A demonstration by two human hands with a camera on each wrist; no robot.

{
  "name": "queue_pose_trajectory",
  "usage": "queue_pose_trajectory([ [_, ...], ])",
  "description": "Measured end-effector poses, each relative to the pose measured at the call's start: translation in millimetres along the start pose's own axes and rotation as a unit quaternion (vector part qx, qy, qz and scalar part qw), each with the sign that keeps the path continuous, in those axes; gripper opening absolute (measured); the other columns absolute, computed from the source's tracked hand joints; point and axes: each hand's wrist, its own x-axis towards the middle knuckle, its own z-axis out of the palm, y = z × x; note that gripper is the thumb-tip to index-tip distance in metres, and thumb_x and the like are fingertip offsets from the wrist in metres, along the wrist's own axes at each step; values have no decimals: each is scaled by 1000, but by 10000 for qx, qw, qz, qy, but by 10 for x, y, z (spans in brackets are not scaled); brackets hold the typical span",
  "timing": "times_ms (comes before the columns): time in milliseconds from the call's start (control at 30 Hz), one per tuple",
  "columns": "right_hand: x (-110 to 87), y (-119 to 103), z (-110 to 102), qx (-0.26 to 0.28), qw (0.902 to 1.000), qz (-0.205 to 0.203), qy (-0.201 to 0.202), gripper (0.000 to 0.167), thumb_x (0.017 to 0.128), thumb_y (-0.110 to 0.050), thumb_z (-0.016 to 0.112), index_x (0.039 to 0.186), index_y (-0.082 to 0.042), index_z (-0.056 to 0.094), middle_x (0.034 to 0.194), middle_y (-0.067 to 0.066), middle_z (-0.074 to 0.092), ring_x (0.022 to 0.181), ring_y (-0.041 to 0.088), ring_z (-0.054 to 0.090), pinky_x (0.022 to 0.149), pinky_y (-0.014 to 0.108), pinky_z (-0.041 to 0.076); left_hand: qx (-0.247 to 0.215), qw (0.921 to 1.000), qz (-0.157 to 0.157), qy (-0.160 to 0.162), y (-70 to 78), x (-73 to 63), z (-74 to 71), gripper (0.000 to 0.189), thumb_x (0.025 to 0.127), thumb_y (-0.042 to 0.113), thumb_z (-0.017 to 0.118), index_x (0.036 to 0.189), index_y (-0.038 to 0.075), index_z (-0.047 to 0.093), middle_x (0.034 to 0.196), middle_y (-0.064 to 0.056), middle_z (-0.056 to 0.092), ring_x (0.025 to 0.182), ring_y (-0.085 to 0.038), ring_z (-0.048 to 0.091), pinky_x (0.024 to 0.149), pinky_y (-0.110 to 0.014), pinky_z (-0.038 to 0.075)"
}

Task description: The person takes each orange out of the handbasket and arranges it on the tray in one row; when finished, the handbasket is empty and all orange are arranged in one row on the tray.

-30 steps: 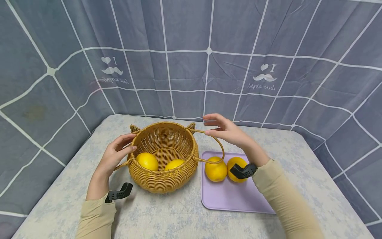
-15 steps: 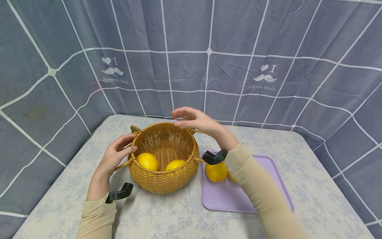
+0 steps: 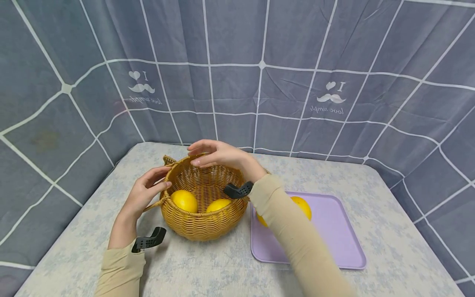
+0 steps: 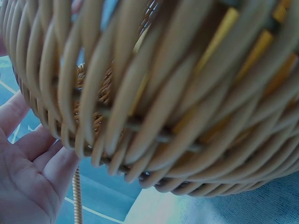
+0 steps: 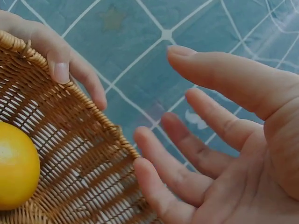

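Note:
A brown wicker basket (image 3: pixel 202 227) with ear-shaped tips stands on the table, holding two yellow-orange round fruits, one at the left (image 3: pixel 184 201) and one nearer the front (image 3: pixel 218 204). My left hand (image 3: pixel 142 194) grips its left rim, thumb over the inside and fingers outside; in the left wrist view the hand (image 4: pixel 30 172) lies against the weave. Over the far rim is my right hand (image 3: pixel 222 156), holding nothing. In the right wrist view that hand (image 5: pixel 219 154) has spread, slightly bent fingers near the rim; whether they touch it I cannot tell.
A lilac tray (image 3: pixel 337 231) lies right of the basket. Two more fruits are on it, one (image 3: pixel 302 207) partly and the other (image 3: pixel 261 220) mostly covered by the right sleeve (image 3: pixel 293 231). A grey gridded curtain (image 3: pixel 237 90) hangs behind the table.
My right hand has moved left from beside the basket's right handle to above its far rim, and its forearm now crosses the tray. The left hand and basket have stayed in place.

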Motion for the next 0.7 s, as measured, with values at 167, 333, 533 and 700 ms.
queue_pose_trajectory([
  [167,141,91,58,-37,9986,451,-269,48,88,-3,63,133,-4,47,134,12,50,114,18,54,96,38,46,-51,9999,79,-53,3,-6,-4,42,93,12,59,132,0,48,128,2,49,118,-3,45,89,-15,45],
  [333,229,175,92,-341,9962,670,-437,46,87,-7,66,130,-6,51,131,6,52,115,18,53,95,37,47,7,9999,57,-83,15,-11,-7,43,94,13,58,134,1,47,130,0,48,119,-4,44,89,-15,45],
  [533,250,256,118,-598,9943,534,-698,46,87,-6,65,130,-5,49,134,10,49,116,18,52,93,36,48,81,9999,-26,-71,18,-6,4,44,94,14,59,134,2,46,132,-1,47,121,-7,43,89,-14,44],
  [700,275,330,163,-854,9916,395,-885,45,86,-6,66,127,-3,50,133,14,49,116,18,51,92,30,48,117,9999,-60,-78,2,-9,7,45,94,15,59,135,3,46,133,-4,46,122,-8,43,89,-14,44],
])
